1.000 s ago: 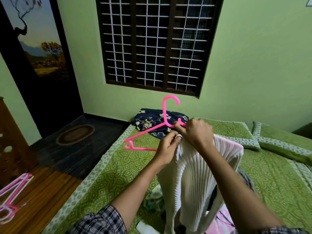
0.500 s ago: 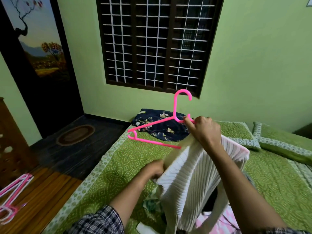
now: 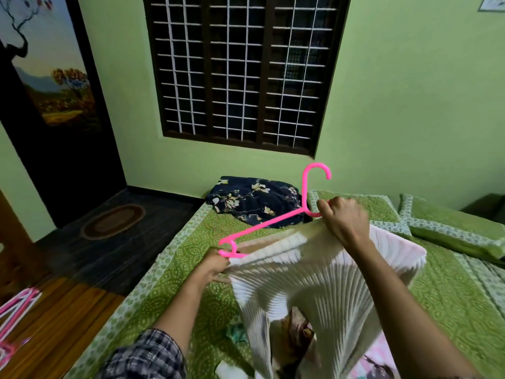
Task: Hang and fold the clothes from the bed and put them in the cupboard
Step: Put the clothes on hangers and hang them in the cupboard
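Moved leftward since the earlier frame, the left hand [image 3: 218, 265] pinches the white ribbed garment [image 3: 308, 283] at the low end of the pink hanger [image 3: 262, 224], above the bed [image 3: 191, 242]; the right hand [image 3: 343, 218] grips hanger neck and cloth together. Risk: on so tilted a hanger, a loosened pinch may let the shoulder slip off.

On my feed, the left sleeve [image 3: 144, 356] is a checked weave, dark navy and grey crossed with pale lines, and its bunched edge ends near the elbow. Past it the left forearm [image 3: 180, 305] is bare down to the left hand [image 3: 216, 265]. The right forearm [image 3: 388, 291] is likewise bare down to the right hand [image 3: 341, 220].
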`<action>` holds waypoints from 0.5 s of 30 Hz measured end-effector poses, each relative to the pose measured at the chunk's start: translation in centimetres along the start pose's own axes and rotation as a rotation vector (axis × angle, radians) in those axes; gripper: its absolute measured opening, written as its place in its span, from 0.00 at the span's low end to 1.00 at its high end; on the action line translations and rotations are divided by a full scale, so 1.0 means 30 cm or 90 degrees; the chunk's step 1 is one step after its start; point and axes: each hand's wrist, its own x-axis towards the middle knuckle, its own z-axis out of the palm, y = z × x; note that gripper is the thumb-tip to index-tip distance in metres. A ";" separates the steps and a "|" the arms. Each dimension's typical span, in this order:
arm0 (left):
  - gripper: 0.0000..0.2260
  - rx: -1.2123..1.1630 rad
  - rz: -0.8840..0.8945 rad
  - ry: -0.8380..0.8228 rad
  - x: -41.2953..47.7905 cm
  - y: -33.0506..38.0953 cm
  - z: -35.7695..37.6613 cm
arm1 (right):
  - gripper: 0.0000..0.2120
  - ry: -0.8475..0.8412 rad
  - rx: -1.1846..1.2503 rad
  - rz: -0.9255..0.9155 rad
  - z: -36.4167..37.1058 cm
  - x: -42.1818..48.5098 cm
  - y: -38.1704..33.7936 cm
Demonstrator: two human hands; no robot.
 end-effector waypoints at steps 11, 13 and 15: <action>0.20 0.287 0.177 0.041 -0.046 0.261 -0.127 | 0.23 -0.065 -0.138 -0.077 0.100 -0.061 -0.012; 0.21 0.198 0.275 -0.019 -0.068 0.337 -0.080 | 0.22 -0.067 -0.050 -0.042 0.095 -0.036 -0.037; 0.16 0.173 0.342 -0.066 -0.090 0.390 -0.050 | 0.22 -0.065 0.062 -0.006 0.081 -0.013 -0.046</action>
